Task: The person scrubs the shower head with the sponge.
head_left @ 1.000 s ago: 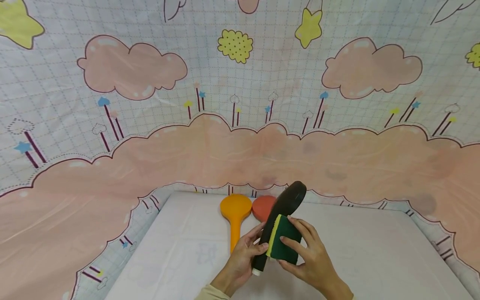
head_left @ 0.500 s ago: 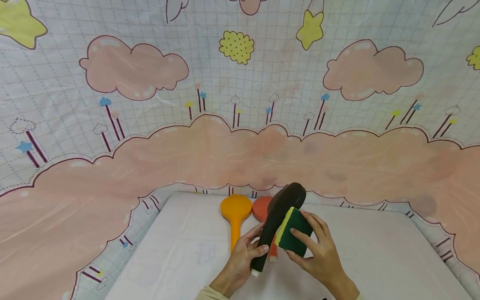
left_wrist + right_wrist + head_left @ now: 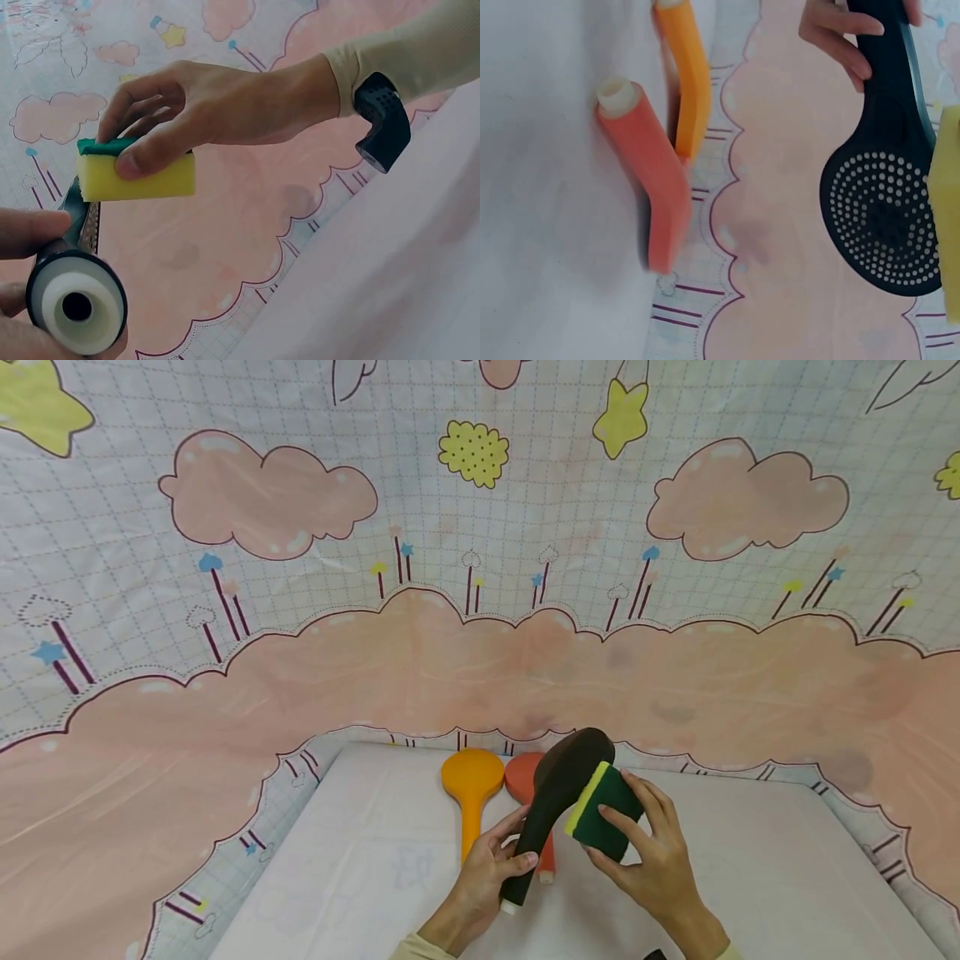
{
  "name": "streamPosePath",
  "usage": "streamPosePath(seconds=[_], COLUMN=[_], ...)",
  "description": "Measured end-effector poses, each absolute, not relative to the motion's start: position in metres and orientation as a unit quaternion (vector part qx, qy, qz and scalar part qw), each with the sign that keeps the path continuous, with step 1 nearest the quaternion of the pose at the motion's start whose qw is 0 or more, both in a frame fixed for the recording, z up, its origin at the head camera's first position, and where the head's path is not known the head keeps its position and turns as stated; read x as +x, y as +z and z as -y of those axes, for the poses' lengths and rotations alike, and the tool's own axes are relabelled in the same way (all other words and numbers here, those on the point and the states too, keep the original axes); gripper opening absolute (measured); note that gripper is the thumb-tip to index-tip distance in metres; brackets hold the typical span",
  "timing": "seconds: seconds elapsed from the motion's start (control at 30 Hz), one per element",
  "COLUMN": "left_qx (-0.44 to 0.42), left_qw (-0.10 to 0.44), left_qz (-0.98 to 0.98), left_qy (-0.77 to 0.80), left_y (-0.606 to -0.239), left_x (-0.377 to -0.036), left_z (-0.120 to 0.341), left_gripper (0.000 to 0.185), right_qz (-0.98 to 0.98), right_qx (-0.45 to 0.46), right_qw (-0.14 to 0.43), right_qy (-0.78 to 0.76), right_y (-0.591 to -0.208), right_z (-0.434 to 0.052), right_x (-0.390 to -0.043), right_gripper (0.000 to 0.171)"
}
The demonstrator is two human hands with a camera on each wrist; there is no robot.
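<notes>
My left hand (image 3: 480, 881) grips a black shower head (image 3: 573, 768) by its handle, tilted with the head up and to the right. In the right wrist view its perforated spray face (image 3: 885, 221) shows. A green and yellow sponge (image 3: 615, 814) is pinched between the thumb and fingers of my right hand (image 3: 663, 852). The sponge's yellow side (image 3: 142, 180) faces the shower head, close along its right edge; I cannot tell if they touch. The handle's white hollow end (image 3: 79, 307) points toward the left wrist camera.
An orange shower head (image 3: 472, 774) lies on the white table (image 3: 360, 827), with a red shower head (image 3: 519, 777) beside it, partly hidden behind the black one. A cartoon-patterned cloth (image 3: 450, 668) stands behind the table. A dark device (image 3: 384, 124) sits on the right wrist.
My right hand has moved the sponge up and to the right, from beside the handle to beside the head. My left hand stays nearly in place; the black shower head has turned slightly.
</notes>
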State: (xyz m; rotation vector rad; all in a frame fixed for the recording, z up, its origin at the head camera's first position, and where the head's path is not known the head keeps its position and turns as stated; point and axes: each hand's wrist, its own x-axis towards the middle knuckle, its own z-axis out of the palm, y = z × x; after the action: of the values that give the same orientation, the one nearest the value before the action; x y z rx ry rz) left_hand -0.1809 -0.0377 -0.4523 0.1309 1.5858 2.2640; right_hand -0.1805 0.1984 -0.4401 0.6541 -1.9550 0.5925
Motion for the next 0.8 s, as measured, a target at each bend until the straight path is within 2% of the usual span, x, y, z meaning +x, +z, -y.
streamPosePath(seconds=[0.43, 0.8], left_qx=[0.048, 0.051], left_qw=[0.187, 0.143], left_qz=[-0.553, -0.601], left_qy=[0.811, 0.785], left_y=[-0.450, -0.457], left_x=[-0.182, -0.185], left_z=[0.032, 0.014], left_gripper=[0.066, 0.063], right_qz=[0.797, 0.813], right_qx=[0.285, 0.222], right_qw=[0.472, 0.474], right_qy=[0.248, 0.255], right_y=[-0.448, -0.452], right_z=[-0.193, -0.212], right_x=[-0.177, -0.173], right_gripper=[0.051, 0.058])
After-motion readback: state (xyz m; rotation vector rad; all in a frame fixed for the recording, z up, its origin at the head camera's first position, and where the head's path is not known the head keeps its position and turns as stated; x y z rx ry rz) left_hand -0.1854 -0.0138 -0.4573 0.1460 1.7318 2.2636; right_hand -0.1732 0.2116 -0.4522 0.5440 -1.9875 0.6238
